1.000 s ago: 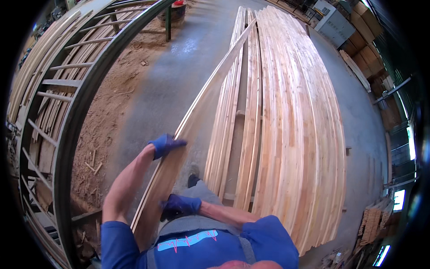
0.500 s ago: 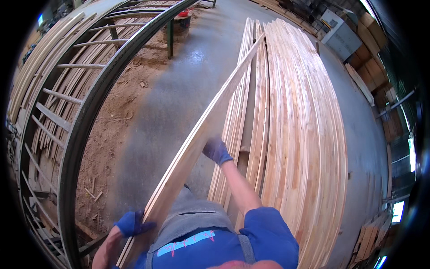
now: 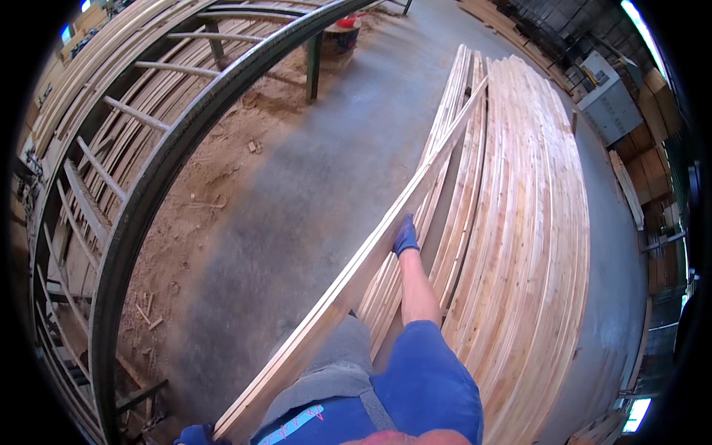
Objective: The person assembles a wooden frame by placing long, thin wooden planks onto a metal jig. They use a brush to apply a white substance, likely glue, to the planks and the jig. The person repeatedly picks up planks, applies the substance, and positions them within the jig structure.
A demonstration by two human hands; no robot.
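A long pale wooden board (image 3: 337,302) lies slantwise in front of me, tilted on its edge. A line along its upper edge hints at two layers; whether it is two boards together I cannot tell. My right hand (image 3: 405,236), in a blue glove, grips it from the right side near mid-length, its fingers partly hidden behind the wood. At the near end, by the lower edge of the view, my gloved left hand (image 3: 194,434) closes on the board and is mostly cut off. The far tip reaches over the narrow rows of stacked boards (image 3: 463,200).
A wide stack of long boards (image 3: 526,245) lies at right. To the left stands a metal roller frame (image 3: 159,159) with sawdust (image 3: 196,193) and wood scraps beneath it. A red-topped container (image 3: 343,33) is behind it; a pale cabinet (image 3: 612,107) stands far right.
My right hand has moved forward and to the right along with the board. My left hand has dropped toward the lower edge. The whole view has turned slightly left.
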